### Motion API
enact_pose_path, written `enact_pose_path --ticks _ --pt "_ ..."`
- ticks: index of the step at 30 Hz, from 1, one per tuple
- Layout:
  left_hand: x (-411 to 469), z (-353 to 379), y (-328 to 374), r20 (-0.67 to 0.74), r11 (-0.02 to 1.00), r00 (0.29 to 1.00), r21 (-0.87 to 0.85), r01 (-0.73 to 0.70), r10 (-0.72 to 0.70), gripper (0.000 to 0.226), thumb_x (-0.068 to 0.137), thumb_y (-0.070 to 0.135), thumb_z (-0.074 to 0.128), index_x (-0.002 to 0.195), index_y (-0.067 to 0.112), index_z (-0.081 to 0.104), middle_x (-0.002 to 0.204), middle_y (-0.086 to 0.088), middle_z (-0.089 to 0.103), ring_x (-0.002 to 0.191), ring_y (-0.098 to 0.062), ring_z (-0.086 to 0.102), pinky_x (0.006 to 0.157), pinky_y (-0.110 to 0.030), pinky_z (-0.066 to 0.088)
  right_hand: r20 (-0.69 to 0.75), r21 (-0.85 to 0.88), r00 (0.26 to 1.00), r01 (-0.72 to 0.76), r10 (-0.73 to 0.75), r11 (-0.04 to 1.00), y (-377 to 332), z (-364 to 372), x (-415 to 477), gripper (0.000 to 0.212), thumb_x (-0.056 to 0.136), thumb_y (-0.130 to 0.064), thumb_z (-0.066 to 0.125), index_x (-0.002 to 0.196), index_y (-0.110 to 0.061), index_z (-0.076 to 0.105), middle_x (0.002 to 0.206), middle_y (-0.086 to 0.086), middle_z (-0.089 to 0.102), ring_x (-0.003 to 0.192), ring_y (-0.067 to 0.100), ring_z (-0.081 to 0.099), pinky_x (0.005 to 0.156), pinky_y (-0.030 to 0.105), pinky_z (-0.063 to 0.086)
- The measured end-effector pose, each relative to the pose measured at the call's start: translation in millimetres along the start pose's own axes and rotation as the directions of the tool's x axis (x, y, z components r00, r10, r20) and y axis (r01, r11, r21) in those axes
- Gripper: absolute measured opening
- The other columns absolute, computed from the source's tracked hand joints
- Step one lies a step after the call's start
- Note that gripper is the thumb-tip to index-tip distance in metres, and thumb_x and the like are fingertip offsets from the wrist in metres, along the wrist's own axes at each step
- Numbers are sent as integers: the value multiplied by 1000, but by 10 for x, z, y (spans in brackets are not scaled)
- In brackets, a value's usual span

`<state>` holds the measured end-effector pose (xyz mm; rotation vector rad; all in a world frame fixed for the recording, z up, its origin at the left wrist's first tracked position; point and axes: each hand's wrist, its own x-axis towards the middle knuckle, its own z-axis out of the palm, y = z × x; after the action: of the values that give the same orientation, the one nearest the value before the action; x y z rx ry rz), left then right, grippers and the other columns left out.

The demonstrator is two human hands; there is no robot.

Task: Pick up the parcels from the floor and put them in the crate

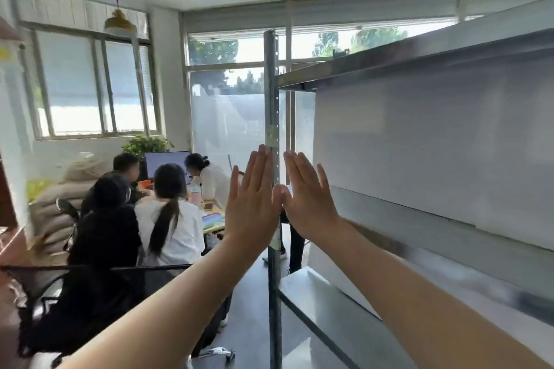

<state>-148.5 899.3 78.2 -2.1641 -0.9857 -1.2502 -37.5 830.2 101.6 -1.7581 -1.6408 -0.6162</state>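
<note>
Both hands — left hand (250, 207), right hand (308, 198) — are raised flat, fingers straight and together, thumbs touching, before a metal shelf post (272, 105), seated people (168, 213) beyond.

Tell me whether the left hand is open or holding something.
Open: the left hand is raised with straight fingers, holding nothing.

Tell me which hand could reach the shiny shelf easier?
Right, probably. The right hand is on the same side of the upright post as the metal shelf; the left hand is on the other. Both are raised, open and empty, thumbs touching. Nothing to pick up shows.
</note>
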Motion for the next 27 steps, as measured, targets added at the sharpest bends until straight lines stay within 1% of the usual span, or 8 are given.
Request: enact_pose_path --ticks 2,4,6,10,14,19,23,27 --pt "-83 -45 130 17 998 999 -53 -28 29 58 103 31 26 157 11 15 165 -4 9 152 -17 8 122 -47 16 20 -82 999 -47 49 995 -13 -43 -210 60 106 -35 25 157 -16 1 165 -4 -3 150 10 -9 122 42 -9" --pt "-138 -109 295 34 996 998 -79 -46 49 58 103 31 21 157 11 13 165 -4 6 152 -17 4 123 -46 13 52 -170 994 -84 94 982 -2 -189 -410 62 106 -36 25 157 -16 -2 165 -3 -6 150 12 -11 121 44 -10" --pt "-156 -235 495 49 989 995 -123 -79 86 59 103 33 17 157 10 11 165 -4 3 152 -17 1 123 -43 8 73 -252 990 -102 124 962 33 -431 -587 63 105 -38 25 156 -16 -4 164 -1 -8 151 14 -11 121 47 -7" --pt "-147 -586 985 47 958 989 -261 -121 138 62 102 39 4 158 12 5 166 -3 -2 152 -17 -2 124 -44 6 -7 -327 977 -203 212 923 198 -1045 -914 63 104 -43 22 156 -20 -4 165 -3 -8 150 13 -11 121 44 -10" --pt "-268 -1005 1586 47 919 986 -372 -130 158 66 99 45 -9 157 16 -4 165 -2 -9 152 -17 -8 124 -45 3 -97 -410 951 -306 293 859 385 -1713 -1284 63 104 -42 25 157 -20 -3 165 -4 -7 150 11 -10 119 41 -13" --pt "-562 -1531 2350 81 886 977 -441 -143 197 61 103 41 1 157 16 -7 165 0 -14 151 -15 -13 124 -44 -1 -160 -494 926 -376 343 784 489 -2510 -1950 63 104 -42 25 157 -20 -1 165 -3 -5 151 12 -8 119 41 -12" --pt "-780 -2005 3113 88 860 962 -475 -186 257 62 101 44 -3 156 17 -13 164 0 -19 150 -15 -16 123 -45 -2 -169 -570 912 -400 374 718 581 -3219 -2673 63 104 -45 22 157 -20 -1 165 -2 -5 151 14 -7 122 44 -7" --pt "-1077 -2585 3934 68 772 927 -578 -266 370 64 99 44 -5 156 16 -12 164 0 -17 151 -15 -14 124 -45 0 -244 -551 846 -523 474 650 687 -4015 -3475 63 105 -41 22 157 -17 -2 165 0 -5 151 14 -7 121 42 -9"
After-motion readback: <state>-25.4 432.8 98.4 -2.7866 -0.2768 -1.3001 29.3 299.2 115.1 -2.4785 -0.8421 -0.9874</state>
